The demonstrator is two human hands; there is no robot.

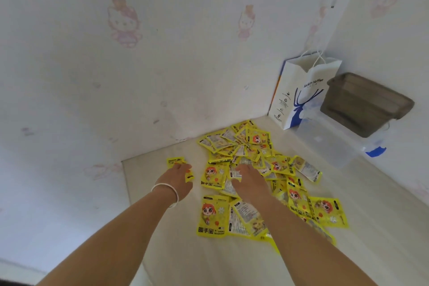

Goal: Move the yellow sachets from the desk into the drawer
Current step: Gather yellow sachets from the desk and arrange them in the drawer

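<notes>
Left hand [177, 177] pinches one glossy yellow foil sachet [175, 161]; right hand [248, 180] presses flat, fingers spread, on the slippery pile of yellow sachets [250, 169] beneath it — a hasty scoop could scatter them.

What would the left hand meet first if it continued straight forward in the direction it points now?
The left hand already touches a yellow sachet at its fingertips. Beyond that one, the desk looks bare up to the wall, probably the next contact, though depth is unclear.
</notes>
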